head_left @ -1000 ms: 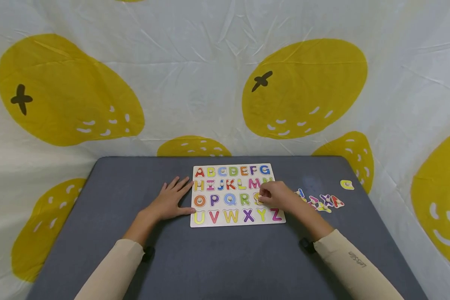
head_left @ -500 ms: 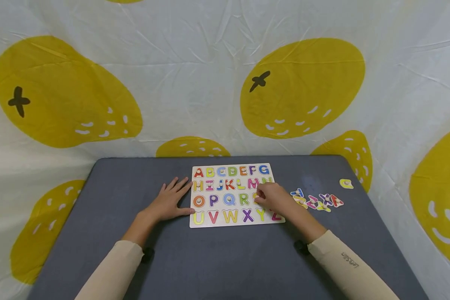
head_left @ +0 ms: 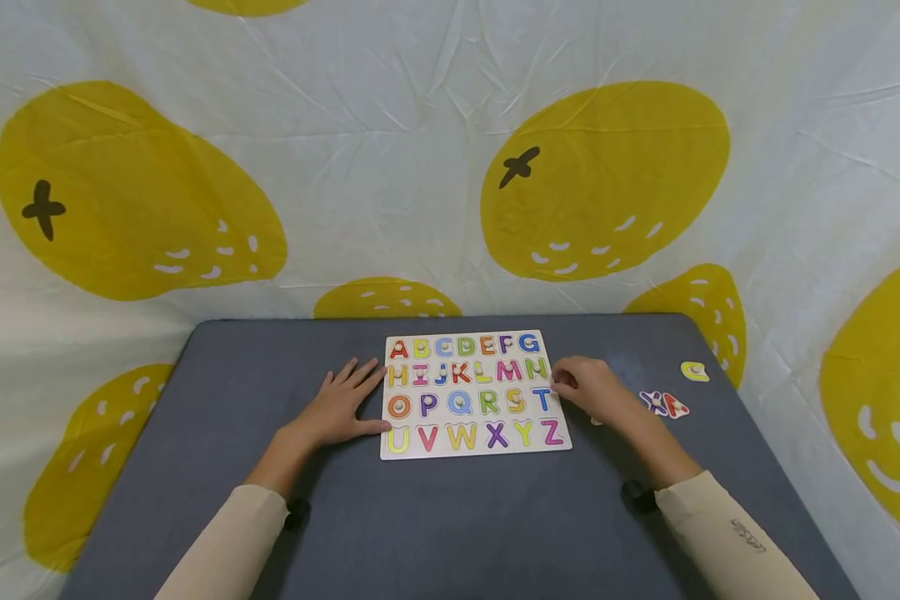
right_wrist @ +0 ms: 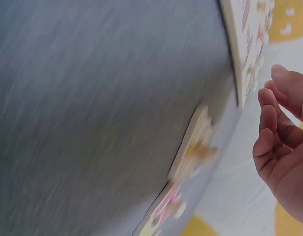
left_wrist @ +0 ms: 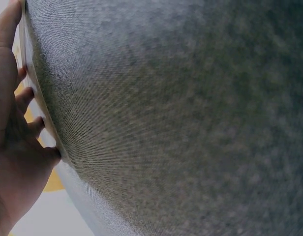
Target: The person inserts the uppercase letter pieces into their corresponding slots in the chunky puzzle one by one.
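Note:
A wooden alphabet puzzle board lies flat on the dark grey table, with coloured letters in rows. Knobs show on many upper letters; the bottom row looks flat. My left hand rests at the board's left edge, fingers spread and fingertips touching it; in the left wrist view this hand appears at the left. Just off the board's right edge is my right hand. In the right wrist view the right hand has loosely curled fingers, with no letter seen in them. The S sits in the third row.
Right of the board lie loose letter pieces: a purple X, a red A-shaped piece and a yellow one farther off. My right hand and forearm hide others; the right wrist view shows a blurred knobbed piece. A lemon-print curtain hangs behind.
My right hand has moved from over the S to the right, off the board, uncovering S, T and N and covering some loose pieces. My left hand has stayed in place.

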Demonstrator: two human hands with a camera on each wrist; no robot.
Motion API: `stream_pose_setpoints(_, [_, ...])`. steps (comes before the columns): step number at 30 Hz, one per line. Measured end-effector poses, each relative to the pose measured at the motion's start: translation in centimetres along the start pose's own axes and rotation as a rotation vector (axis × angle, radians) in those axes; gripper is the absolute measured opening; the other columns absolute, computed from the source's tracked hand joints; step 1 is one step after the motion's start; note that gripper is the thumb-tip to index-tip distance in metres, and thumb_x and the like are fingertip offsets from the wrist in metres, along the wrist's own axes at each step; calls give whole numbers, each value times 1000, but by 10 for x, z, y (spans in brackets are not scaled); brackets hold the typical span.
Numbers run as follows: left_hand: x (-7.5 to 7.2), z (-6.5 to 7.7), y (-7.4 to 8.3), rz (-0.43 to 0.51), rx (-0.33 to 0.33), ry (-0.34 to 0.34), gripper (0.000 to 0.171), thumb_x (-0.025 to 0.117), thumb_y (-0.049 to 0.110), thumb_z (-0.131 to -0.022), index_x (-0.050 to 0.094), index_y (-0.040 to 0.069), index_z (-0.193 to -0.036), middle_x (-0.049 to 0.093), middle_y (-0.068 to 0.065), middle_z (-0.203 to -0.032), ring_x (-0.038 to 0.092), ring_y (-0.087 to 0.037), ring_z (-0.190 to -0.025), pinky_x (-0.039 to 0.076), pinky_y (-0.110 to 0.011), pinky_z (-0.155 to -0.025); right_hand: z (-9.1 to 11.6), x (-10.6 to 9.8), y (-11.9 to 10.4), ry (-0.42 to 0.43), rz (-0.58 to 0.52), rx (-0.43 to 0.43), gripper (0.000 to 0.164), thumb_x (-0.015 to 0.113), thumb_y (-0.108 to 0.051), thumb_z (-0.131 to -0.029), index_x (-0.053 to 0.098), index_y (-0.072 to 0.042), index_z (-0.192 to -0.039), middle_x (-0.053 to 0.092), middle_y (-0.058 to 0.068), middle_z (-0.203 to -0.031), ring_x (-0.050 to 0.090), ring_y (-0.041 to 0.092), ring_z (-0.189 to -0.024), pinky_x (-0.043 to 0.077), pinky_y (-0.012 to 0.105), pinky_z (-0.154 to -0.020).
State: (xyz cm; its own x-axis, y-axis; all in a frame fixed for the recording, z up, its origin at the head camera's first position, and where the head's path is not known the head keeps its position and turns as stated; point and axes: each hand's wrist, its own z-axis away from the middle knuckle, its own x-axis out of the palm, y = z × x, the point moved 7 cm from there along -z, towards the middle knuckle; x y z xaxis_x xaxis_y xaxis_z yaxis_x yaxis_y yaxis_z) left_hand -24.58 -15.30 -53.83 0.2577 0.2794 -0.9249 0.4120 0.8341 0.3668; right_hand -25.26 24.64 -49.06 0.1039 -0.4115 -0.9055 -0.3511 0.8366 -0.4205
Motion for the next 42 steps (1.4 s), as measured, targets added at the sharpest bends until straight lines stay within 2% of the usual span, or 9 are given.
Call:
stream_pose_setpoints(11, [-1, 1, 2, 5, 3, 3, 103, 74, 67, -84, 30, 20, -165, 27, -10, -171, 15, -45, -158, 14, -76, -119, 25, -20, 54, 84, 54, 131, 13, 80, -14, -90, 71, -4, -91, 65, 3, -76, 56, 15, -69, 46, 35, -65])
stream_pose_setpoints(17, [-3, 2, 1, 11, 2, 7, 103, 74, 67, -84, 31, 19, -164, 27, -11, -171, 16, -46, -158, 14, -77, -118, 33, -16, 63, 38, 32, 222, 17, 77, -19, -92, 68, -4, -90, 64, 2, -74, 53, 15, -65, 43, 32, -62])
stream_pose_setpoints(20, [-1, 2, 0, 6, 1, 2, 104, 74, 67, -84, 29, 19, -165, 26, -11, -171, 15, -46, -158, 13, -77, -118, 33, -14, 64, 32, 19, 233, 16, 76, -19, -93, 68, -5, -89, 64, 1, -73, 53, 15, -65, 43, 31, -61])
stream_pose_setpoints(29, [0, 2, 0, 12, 0, 3, 103, 74, 66, -85, 30, 19, -165, 26, -10, -171, 14, -46, -158, 13, -76, -119, 27, -14, 58, 75, 43, 185, 11, 77, -12, -89, 69, -4, -87, 67, 2, -74, 57, 15, -68, 46, 33, -64])
stream_pose_setpoints(35, [1, 2, -1, 1, -4, 4, 103, 73, 67, -85, 29, 20, -165, 25, -10, -172, 13, -45, -159, 13, -76, -119, 17, -11, 31, 59, 53, 46, 9, 77, -8, -87, 71, -4, -91, 66, 3, -78, 58, 14, -71, 50, 33, -65])
stream_pose_setpoints(42, [0, 2, 1, 9, -9, -1, 104, 73, 68, -84, 29, 20, -165, 25, -10, -172, 13, -44, -159, 12, -76, -119, 9, -2, -3, 13, 34, -90, 9, 78, -6, -88, 71, -6, -94, 61, -1, -80, 53, 11, -72, 47, 30, -65])
